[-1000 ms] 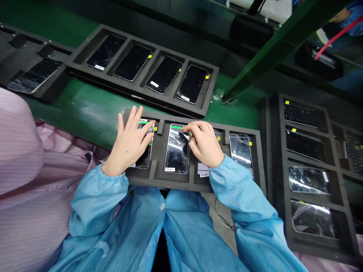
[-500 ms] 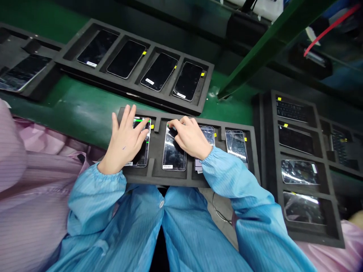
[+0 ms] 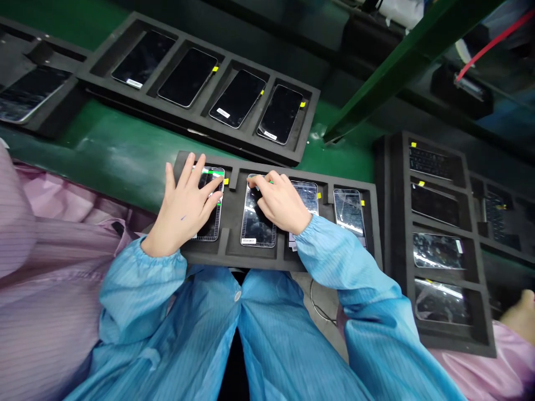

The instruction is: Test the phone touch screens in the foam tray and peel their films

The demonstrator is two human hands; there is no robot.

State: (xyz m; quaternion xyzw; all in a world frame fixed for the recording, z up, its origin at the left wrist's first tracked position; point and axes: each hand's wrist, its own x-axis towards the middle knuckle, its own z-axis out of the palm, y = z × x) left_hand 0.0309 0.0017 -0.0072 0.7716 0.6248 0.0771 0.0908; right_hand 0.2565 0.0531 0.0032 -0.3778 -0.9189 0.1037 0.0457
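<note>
A black foam tray (image 3: 234, 256) lies right in front of me, holding several smartphones under clear film with green tabs. My left hand (image 3: 184, 209) rests with spread fingers on the leftmost phone (image 3: 213, 223), covering most of it. My right hand (image 3: 278, 203) is bunched over the upper part of the second phone (image 3: 257, 223), its fingertips pinching the clear film (image 3: 253, 203) near a green tab. The third phone (image 3: 305, 195) sits just beyond that hand, partly hidden by it and my sleeve. The fourth phone (image 3: 349, 211) stands untouched at the tray's right end.
Foam trays of dark phones (image 3: 196, 81) and phones with keyboards (image 3: 434, 234) sit beyond and to the right, on a green bench (image 3: 112, 145). A green metal bar (image 3: 401, 67) crosses above. A co-worker's pink sleeve (image 3: 42, 234) fills the left; another person's hand (image 3: 520, 317) shows lower right.
My right hand has moved left from the third phone onto the second, uncovering the third. The whole view has shifted slightly, and a hand has appeared at the lower right.
</note>
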